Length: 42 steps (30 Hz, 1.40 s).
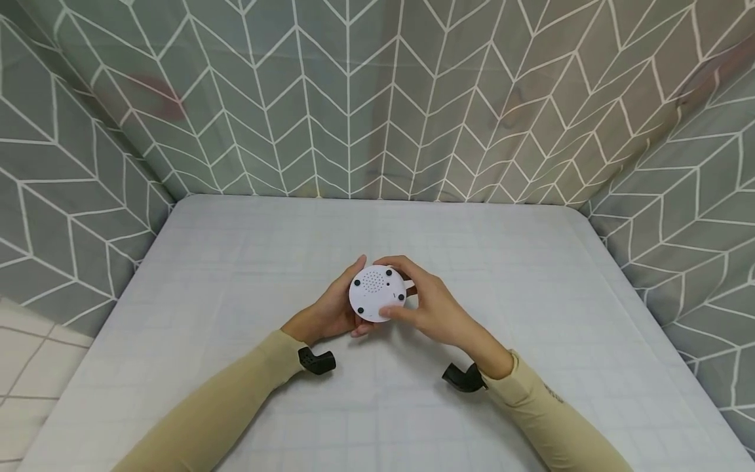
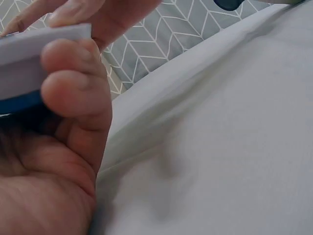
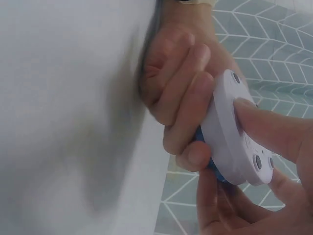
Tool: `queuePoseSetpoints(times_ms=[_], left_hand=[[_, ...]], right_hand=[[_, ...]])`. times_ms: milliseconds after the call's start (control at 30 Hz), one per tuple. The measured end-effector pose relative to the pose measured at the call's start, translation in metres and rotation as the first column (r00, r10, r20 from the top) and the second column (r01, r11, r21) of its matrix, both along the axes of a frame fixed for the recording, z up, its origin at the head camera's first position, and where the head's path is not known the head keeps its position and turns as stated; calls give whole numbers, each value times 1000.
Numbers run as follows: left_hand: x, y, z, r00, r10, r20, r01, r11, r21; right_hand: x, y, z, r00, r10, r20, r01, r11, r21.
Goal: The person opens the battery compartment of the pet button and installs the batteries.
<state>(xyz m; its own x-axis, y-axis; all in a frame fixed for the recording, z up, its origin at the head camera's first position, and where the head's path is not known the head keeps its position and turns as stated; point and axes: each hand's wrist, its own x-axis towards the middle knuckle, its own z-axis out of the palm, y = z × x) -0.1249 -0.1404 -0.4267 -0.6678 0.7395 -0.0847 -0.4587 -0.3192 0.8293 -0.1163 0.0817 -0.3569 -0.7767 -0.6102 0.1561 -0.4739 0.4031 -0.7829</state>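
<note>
A round white device (image 1: 371, 303) with speaker holes and black rubber feet is held above the table, its footed face turned up. My left hand (image 1: 335, 313) grips it from the left, fingers curled beneath its edge. From the right, my right hand (image 1: 435, 307) pinches it, with the thumb on the footed face and other fingers round the far edge and below. A small white tab juts out at its right side. In the right wrist view, the white device (image 3: 234, 139) shows a blue part underneath. The left wrist view shows only the device's side (image 2: 22, 73).
A white cloth with faint grid lines covers the table (image 1: 265, 249). Grey curtains (image 1: 377, 98) with white chevron lines stand behind and at both sides. Black curved camera mounts (image 1: 317, 361) sit at both wrists. Pale floor tiles (image 1: 29, 367) show at the left.
</note>
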Motion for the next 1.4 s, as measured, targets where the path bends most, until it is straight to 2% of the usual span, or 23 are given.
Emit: queuePoseSetpoints(times_ms=[333, 567, 767, 967, 1133, 1400], left_hand=[[-5, 0, -1, 999, 30, -46, -31, 999, -30], [-6, 1, 3, 991, 115, -67, -122, 985, -119], [-5, 2, 5, 979, 184, -85, -197, 963, -185], [-5, 4, 4, 966, 197, -165, -226, 958, -179], [-4, 5, 3, 952, 222, -210, -266, 941, -209], [-4, 4, 2, 946, 245, -211, -290, 932, -219]], right_hand=[[1, 0, -8, 989, -57, -139, 60, 998, 17], [-1, -3, -12, 976, -91, -198, 92, 996, -4], [-3, -5, -16, 976, -117, -182, 115, 993, -24], [-4, -5, -20, 976, -148, -157, 144, 989, -37], [-5, -5, -25, 977, -166, -134, 163, 986, -27], [-6, -4, -26, 984, -164, -66, 161, 986, -49]])
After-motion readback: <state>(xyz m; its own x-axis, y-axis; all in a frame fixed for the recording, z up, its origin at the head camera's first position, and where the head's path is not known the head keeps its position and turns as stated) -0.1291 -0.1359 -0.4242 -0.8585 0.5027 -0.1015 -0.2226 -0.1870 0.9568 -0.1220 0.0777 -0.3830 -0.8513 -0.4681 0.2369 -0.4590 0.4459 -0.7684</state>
